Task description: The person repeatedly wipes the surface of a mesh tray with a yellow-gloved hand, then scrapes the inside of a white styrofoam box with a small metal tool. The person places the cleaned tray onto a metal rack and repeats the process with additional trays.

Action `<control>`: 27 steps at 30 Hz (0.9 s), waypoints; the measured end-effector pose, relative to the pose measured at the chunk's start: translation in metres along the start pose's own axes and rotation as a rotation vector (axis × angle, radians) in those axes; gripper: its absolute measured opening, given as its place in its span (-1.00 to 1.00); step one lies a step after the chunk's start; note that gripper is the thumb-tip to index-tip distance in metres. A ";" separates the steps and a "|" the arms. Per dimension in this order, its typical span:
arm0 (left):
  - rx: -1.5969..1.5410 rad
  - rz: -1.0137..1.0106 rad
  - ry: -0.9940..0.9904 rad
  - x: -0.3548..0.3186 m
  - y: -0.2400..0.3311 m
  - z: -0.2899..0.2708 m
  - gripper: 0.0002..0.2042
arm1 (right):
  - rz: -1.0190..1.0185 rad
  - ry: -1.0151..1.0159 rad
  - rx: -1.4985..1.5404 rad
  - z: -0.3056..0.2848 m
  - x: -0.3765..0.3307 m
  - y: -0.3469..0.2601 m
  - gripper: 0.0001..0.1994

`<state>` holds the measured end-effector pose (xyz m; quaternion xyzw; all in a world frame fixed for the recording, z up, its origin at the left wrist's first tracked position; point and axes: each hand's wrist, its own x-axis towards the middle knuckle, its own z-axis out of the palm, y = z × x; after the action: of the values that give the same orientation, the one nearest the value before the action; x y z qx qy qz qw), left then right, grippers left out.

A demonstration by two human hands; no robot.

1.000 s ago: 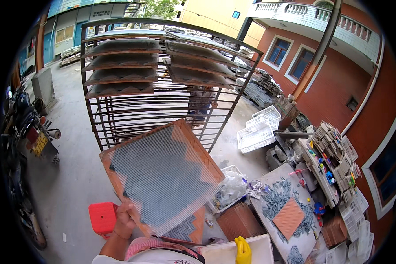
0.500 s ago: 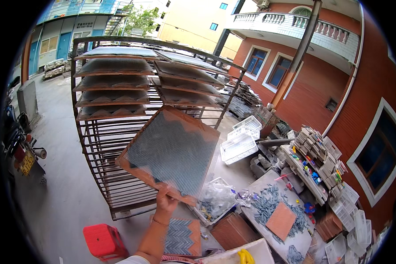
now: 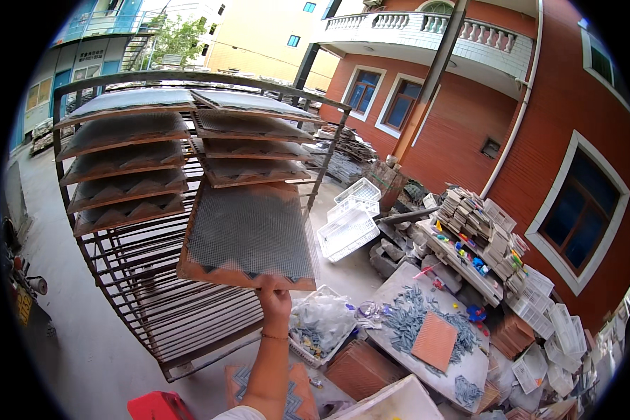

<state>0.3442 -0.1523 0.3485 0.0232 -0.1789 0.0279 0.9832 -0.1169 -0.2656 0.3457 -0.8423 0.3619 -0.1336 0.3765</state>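
My left hand (image 3: 276, 301), with a bracelet on its wrist, is closed on the near edge of a mesh-covered tile panel (image 3: 250, 227). The panel is a square brown-orange board with dark grey pieces under fine netting. It lies nearly level before the right column of a rusty metal rack (image 3: 143, 297); its far edge reaches beneath the lowest panel there. Fingers under the board are hidden. Similar panels (image 3: 126, 162) rest one above another on the rack's upper rails, in two columns. My right hand is out of view.
Below right stand a white basket (image 3: 318, 360) of plastic bags and a worktable (image 3: 392, 350) strewn with grey strips and an orange board (image 3: 434, 341). A red stool (image 3: 159, 407) and a patterned board (image 3: 297, 392) are low in view. A motorbike (image 3: 31, 297) stands left; white crates (image 3: 350, 227) lie beyond.
The tile panel has turned from a slant to line up with the rack, and its far edge has gone in under the right column. The view has swung right.
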 end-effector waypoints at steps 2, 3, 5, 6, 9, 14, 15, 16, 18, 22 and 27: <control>-0.021 -0.002 0.018 0.016 -0.009 0.001 -0.77 | 0.014 0.012 -0.027 -0.002 -0.008 -0.005 -0.65; -0.032 -0.019 0.064 0.024 -0.018 0.003 -0.77 | 0.034 0.024 -0.044 -0.003 -0.011 -0.010 -0.65; -0.035 -0.036 0.155 0.044 -0.027 0.006 -0.78 | 0.056 0.031 -0.050 -0.005 -0.018 -0.028 -0.65; -0.019 -0.030 0.156 0.053 -0.027 0.008 -0.80 | 0.054 0.026 -0.010 -0.006 -0.023 -0.045 -0.63; 0.067 0.046 0.159 0.092 -0.011 -0.001 -0.83 | 0.014 -0.011 0.025 0.000 -0.020 -0.083 -0.63; 0.133 0.025 0.268 0.135 -0.045 -0.003 -0.71 | 0.041 0.074 -0.200 0.002 -0.044 -0.009 -0.64; 0.288 0.119 0.204 0.148 -0.049 -0.018 -0.68 | 0.145 0.068 -0.112 0.003 -0.045 -0.024 -0.64; 0.445 0.212 0.142 0.157 -0.047 -0.025 -0.66 | 0.136 0.039 -0.127 0.003 -0.044 -0.032 -0.64; 0.518 0.232 0.139 0.169 -0.046 -0.037 -0.60 | 0.115 -0.022 -0.155 0.005 -0.043 -0.040 -0.63; 0.249 0.079 0.340 0.165 -0.053 0.012 -0.54 | -0.128 0.005 -0.417 0.004 -0.056 -0.013 -0.66; 0.245 0.108 0.346 0.185 -0.060 0.016 -0.54 | -0.519 -0.017 -0.680 0.009 -0.065 0.025 -0.63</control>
<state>0.5151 -0.2041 0.4262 0.1278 -0.0037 0.1055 0.9862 -0.1707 -0.2253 0.3244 -0.9827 0.1584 -0.0902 0.0341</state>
